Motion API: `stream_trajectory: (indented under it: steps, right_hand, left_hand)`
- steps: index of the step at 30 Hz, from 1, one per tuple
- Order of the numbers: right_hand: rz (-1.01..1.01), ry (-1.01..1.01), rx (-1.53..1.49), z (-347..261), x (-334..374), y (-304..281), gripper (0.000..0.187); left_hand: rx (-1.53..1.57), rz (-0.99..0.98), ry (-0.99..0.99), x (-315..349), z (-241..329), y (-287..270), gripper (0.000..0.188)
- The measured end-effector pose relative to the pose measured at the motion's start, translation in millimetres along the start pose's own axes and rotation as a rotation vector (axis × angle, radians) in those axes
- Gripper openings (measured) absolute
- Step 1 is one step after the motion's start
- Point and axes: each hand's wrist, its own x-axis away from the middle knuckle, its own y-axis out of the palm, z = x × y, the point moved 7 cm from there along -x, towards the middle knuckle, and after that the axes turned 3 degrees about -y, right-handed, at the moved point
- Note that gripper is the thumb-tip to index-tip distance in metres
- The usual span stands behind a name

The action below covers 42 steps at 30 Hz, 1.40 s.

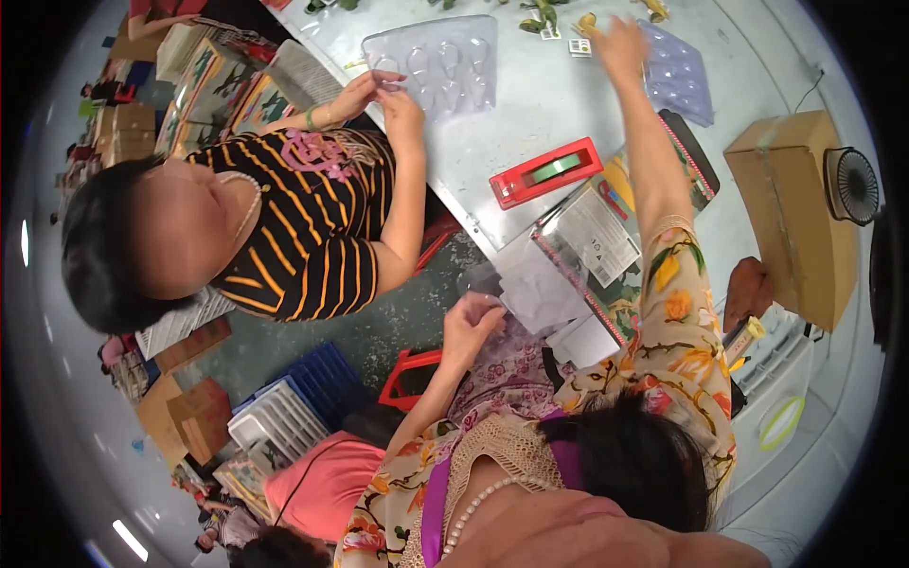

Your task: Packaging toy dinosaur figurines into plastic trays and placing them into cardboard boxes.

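My left hand [471,329] is at lap height, thumb and fingers closed on the edge of a clear plastic blister tray [542,295]. The tray lies tilted against a printed box [606,308] that leans at the table's edge. My right arm stretches far across the table. At its end my right hand [622,52] is blurred, beside a small yellowish toy figure [587,23] with a white tag [579,47]. Whether its fingers hold anything cannot be made out. Close to that hand lies another clear blister tray [678,80] with moulded hollows.
Across the white table [464,170] are a red tape dispenser [546,172], a large clear blister tray [431,64] and green toy figures [540,17]. A co-worker in a striped shirt [312,213] sits left, hands together. A cardboard box [795,213] and small fan [852,185] stand right.
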Motion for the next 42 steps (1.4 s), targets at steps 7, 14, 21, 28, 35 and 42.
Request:
stream_trajectory:
  steps: [7, 14, 21, 28, 35, 42]
  right_hand:
    - [-0.376, 0.215, 0.081, 111, 75, 41, 0.072]
    - [-0.226, 0.063, 0.225, 135, 80, 27, 0.054]
    - [0.072, 0.123, -0.305, 155, 102, -150, 0.045]
    - [0.137, 0.324, -0.854, 107, 268, -293, 0.045]
    - [-0.05, 0.509, -1.114, 69, 389, -314, 0.048]
    - [-0.158, 0.515, -1.239, 61, 430, -309, 0.051]
  left_hand:
    - [0.278, -0.071, -0.277, -64, -69, 46, 0.023]
    - [-0.076, -0.207, -0.173, -97, -101, 90, 0.052]
    - [-1.186, 0.112, 0.326, -66, -9, 90, 0.08]
    - [0.107, -0.459, 0.223, -29, 141, 233, 0.035]
    - [0.203, -0.606, 0.063, -7, 101, 267, 0.023]
    - [0.284, -0.602, -0.145, 7, 50, 240, 0.019]
